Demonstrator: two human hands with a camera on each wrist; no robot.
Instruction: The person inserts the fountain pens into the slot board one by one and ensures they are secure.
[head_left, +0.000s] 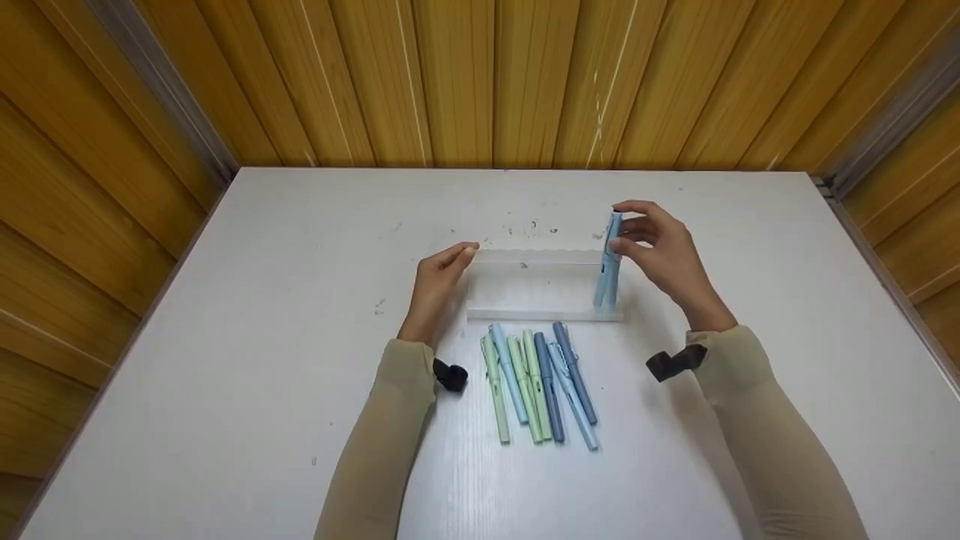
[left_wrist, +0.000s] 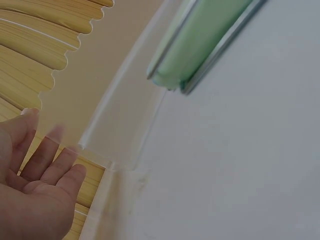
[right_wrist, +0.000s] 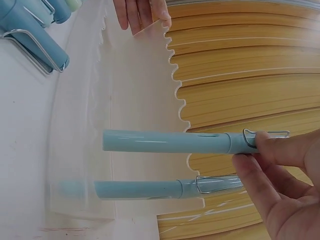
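A clear plastic pen stand (head_left: 544, 316) with a scalloped upper edge stands on the table. My left hand (head_left: 435, 289) pinches its upper left corner between thumb and fingers. At the stand's right end, my right hand (head_left: 667, 259) grips a light blue pen (right_wrist: 165, 142) by its clip end, between thumb and fingers. A second light blue pen (right_wrist: 140, 190) leans close beside it against the scalloped edge, its lower end in the stand's base. In the right wrist view a fingertip covers that second pen's top; whether it touches is unclear.
In front of the stand lie several pens side by side: green pens (head_left: 495, 390), light blue pens (head_left: 510, 375) and dark blue pens (head_left: 549, 390). They rest on a white table (head_left: 262, 337). Yellow wood-look panels (head_left: 450, 82) rise behind the table and at both sides.
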